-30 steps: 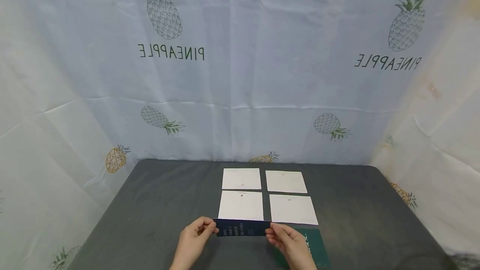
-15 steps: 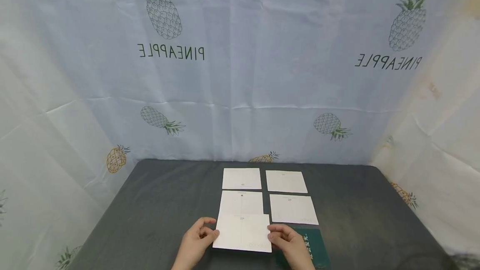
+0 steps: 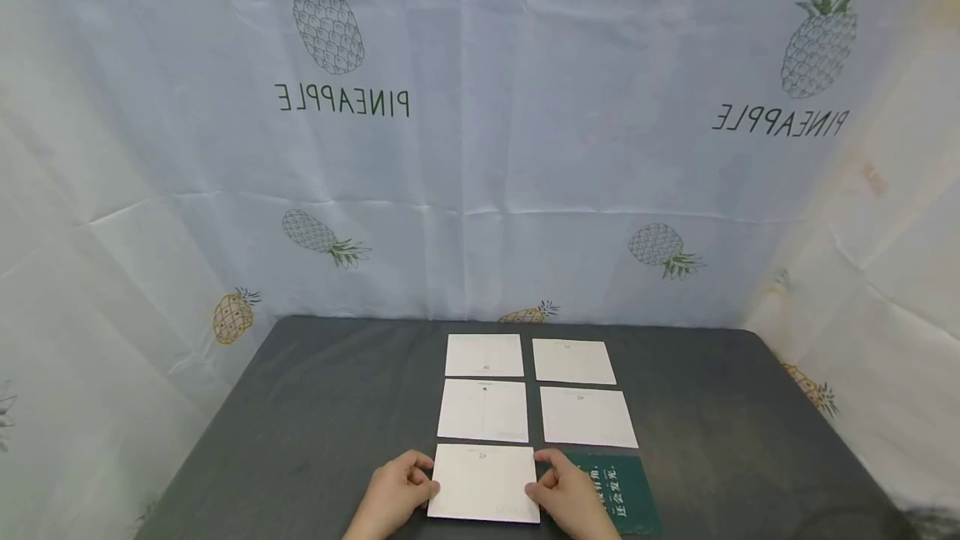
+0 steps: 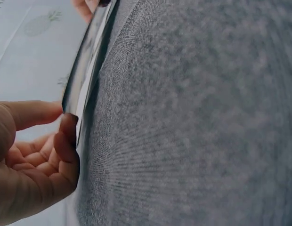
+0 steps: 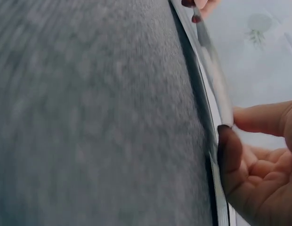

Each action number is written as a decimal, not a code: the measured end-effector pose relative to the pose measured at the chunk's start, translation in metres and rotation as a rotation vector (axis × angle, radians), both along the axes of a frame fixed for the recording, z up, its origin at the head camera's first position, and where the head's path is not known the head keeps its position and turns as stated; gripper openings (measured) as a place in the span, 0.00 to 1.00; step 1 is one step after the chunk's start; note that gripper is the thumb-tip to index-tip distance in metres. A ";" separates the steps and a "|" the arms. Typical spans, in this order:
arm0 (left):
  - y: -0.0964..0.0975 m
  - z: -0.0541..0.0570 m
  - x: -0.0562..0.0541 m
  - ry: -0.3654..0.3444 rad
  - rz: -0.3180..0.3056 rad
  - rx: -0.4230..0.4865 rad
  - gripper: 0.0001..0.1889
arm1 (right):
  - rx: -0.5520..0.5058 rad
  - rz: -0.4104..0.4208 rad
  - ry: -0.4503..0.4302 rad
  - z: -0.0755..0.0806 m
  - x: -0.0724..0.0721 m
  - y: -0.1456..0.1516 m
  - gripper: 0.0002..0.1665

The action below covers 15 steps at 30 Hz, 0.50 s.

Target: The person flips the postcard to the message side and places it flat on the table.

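Note:
A postcard (image 3: 483, 483), white side up with a small printed mark near its far edge, lies low over the front of the table. By its left edge my left hand (image 3: 397, 492) pinches it between thumb and fingers; the left wrist view shows this left hand (image 4: 37, 155) with the card's edge caught at its fingertips. My right hand (image 3: 570, 497) pinches the opposite edge, thumb on one face and finger on the other, as the right wrist view shows the right hand (image 5: 263, 160). Beneath and beside the right hand lies a dark green card (image 3: 633, 490) with white characters, partly covered.
Beyond the held postcard, white cards lie in two columns: a near left card (image 3: 482, 411), a far left card (image 3: 484, 355), a near right card (image 3: 588, 417) and a far right card (image 3: 574, 362). The dark grey table (image 3: 337, 390) ends at a pineapple-print curtain (image 3: 480, 148).
Both hands have tilted the postcard from its dark printed face to its white face, then lowered it toward me. It no longer overlaps the near left card, and more of the green card shows.

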<state>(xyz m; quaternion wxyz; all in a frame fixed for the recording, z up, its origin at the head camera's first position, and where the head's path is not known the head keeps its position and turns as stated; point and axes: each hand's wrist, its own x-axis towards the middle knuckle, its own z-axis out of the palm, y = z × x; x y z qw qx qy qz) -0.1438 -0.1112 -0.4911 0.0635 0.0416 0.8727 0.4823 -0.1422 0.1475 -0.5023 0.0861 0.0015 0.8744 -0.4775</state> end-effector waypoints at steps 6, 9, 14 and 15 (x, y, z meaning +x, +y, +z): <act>0.002 0.007 0.003 0.053 -0.020 -0.062 0.12 | 0.102 0.004 0.035 0.000 -0.002 -0.009 0.23; 0.003 0.007 0.002 0.087 -0.024 -0.106 0.11 | 0.141 0.003 0.055 0.000 -0.004 -0.012 0.19; 0.004 0.004 0.000 0.116 -0.025 -0.140 0.11 | 0.167 -0.017 0.063 -0.002 -0.007 -0.014 0.15; 0.005 0.003 -0.001 0.118 -0.023 -0.143 0.11 | 0.164 -0.021 0.064 -0.002 -0.008 -0.014 0.15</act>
